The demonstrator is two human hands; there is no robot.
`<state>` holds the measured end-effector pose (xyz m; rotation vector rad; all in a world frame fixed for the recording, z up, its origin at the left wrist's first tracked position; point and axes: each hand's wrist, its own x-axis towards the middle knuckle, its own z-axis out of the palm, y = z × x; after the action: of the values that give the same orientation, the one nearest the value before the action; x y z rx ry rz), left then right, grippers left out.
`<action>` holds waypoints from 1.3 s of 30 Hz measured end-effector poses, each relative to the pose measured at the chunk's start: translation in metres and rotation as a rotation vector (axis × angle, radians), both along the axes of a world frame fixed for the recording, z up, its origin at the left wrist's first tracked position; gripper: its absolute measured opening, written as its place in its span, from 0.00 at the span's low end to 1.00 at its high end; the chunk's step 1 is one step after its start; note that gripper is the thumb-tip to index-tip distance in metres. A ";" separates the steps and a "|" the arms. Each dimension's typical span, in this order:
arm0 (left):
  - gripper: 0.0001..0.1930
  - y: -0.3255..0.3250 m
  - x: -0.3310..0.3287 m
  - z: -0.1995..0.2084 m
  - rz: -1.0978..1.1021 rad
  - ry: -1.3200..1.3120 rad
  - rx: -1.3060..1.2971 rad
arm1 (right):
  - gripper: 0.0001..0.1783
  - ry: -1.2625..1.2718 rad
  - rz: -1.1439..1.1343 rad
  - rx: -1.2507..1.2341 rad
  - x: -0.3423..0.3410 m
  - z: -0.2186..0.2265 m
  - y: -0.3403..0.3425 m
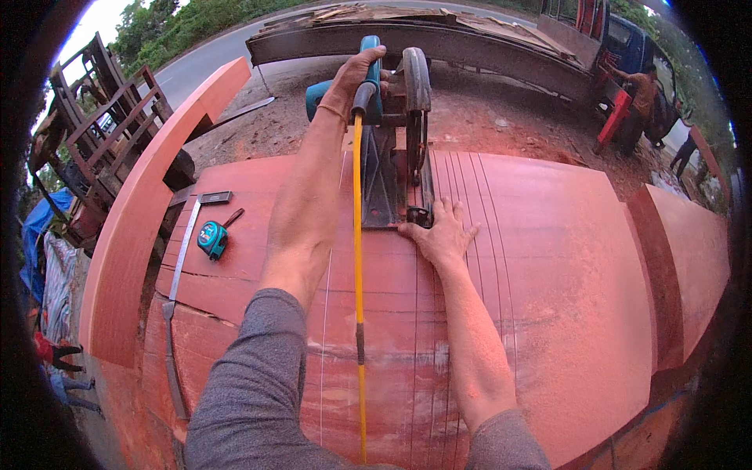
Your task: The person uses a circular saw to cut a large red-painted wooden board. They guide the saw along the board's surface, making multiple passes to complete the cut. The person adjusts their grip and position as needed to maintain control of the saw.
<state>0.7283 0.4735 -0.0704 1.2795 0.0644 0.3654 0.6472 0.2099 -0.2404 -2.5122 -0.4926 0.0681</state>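
Note:
A teal and black circular saw [377, 180] stands at the far end of a wide reddish wooden slab [564, 251]. My left hand [351, 82] is wrapped round its rear handle, arm stretched out. My right hand [443, 236] lies on the slab with fingers spread, its thumb against the near edge of the saw's base plate. A yellow cord [359, 274] runs from the handle back toward me, between my arms. Several dark lines run lengthwise along the slab under and beside the saw. The blade's lower part is hidden.
On the slab's left lie a metal square [186, 247], a teal tape measure [212, 240] and a dark flat bar [174, 360]. A thick beam [129, 235] stands at left, before a forklift [110, 125]. Behind are a flatbed [352, 43] and a person [644, 102]; another slab [693, 258] is right.

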 end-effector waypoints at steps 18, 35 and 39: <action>0.16 -0.084 -0.125 0.031 0.075 -0.308 0.145 | 0.54 -0.178 0.071 0.239 -0.004 -0.018 -0.005; 0.45 -0.231 -0.421 0.108 0.201 -0.536 0.179 | 0.54 -0.444 0.379 0.468 -0.204 0.070 -0.102; 0.43 -0.260 -0.511 0.137 0.190 -0.611 0.334 | 0.57 -0.491 0.445 0.579 -0.290 0.086 -0.122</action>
<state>0.2172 0.2133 0.0666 1.4430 -0.4107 0.9470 0.3569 0.0877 -0.1541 -1.8026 -1.0874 -0.4652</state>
